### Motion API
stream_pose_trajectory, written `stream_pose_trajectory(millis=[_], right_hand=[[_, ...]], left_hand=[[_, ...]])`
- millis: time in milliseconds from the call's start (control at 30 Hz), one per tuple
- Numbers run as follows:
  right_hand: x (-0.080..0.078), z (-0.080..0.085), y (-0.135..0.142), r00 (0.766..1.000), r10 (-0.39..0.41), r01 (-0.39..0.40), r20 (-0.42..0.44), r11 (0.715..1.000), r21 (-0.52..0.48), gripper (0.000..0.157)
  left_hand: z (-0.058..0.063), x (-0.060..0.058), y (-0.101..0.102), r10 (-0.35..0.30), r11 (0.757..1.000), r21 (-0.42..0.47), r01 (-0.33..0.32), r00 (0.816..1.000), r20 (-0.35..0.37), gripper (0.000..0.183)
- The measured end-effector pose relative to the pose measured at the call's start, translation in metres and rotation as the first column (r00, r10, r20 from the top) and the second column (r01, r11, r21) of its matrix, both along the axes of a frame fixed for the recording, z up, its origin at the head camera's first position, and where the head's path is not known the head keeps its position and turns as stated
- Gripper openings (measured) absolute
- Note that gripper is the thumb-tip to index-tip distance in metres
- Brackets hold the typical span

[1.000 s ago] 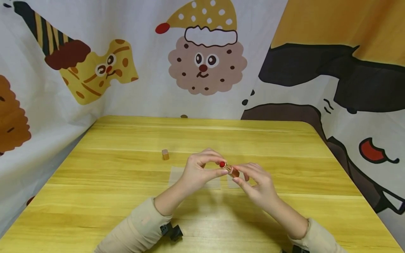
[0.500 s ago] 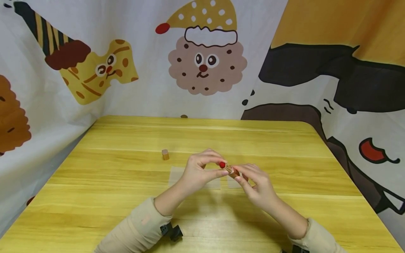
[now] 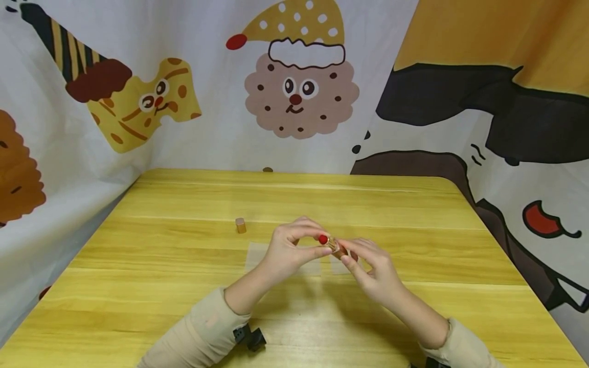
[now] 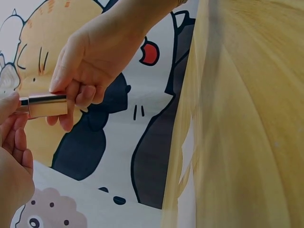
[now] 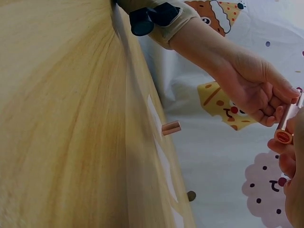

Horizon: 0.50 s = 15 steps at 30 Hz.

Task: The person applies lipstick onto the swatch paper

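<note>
A white cloth [image 3: 216, 128] printed with large cartoon figures hangs beyond a light wood-grain table [image 3: 349, 204], where beige sleeves [image 3: 198, 332] come in from the near side and a lipstick [image 3: 339, 249], red tip showing, is held above the surface. The left hand [image 3: 287, 249] pinches it close to that tip with thumb and fingers, while the right hand [image 3: 377, 268] grips the coppery case farther back. A copper-coloured cap [image 3: 241, 225] stands beyond and left of the left hand; pale sheets [image 3: 255, 255] lie partly hidden behind both hands.
</note>
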State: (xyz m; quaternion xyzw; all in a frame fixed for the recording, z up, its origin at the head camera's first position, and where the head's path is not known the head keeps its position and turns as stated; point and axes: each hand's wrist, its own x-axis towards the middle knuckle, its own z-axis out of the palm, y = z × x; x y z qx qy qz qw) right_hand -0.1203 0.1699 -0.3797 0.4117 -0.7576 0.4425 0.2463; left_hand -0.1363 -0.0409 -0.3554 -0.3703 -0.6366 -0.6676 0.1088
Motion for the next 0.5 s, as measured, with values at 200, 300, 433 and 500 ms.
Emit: stream_pose_trajectory(millis=[200,300,433,500], right_hand=[[0.0006,0.0002,-0.0017,1.0,0.004,-0.004,0.002,0.999,-0.048,0.036],[0.0001,0.0,-0.0031,1.0,0.01,-0.012,-0.018,0.997,-0.081,0.037],[-0.0005,-0.0004,-0.0039,0.999,0.014,-0.017,-0.034,0.994,-0.105,0.034],[-0.0008,-0.0008,-0.004,0.999,0.016,-0.021,-0.039,0.994,-0.111,0.034]], left_hand=[[-0.0009,-0.0004,-0.0006,0.002,1.0,0.0,-0.002,1.0,0.0,0.02],[-0.0009,-0.0005,-0.0007,0.0,1.0,0.001,0.0,1.0,-0.004,0.02],[-0.0001,-0.0004,-0.0005,-0.009,1.0,0.005,0.009,1.0,0.005,0.02],[0.0,-0.0001,-0.0005,-0.014,1.0,0.008,0.014,1.0,0.017,0.02]])
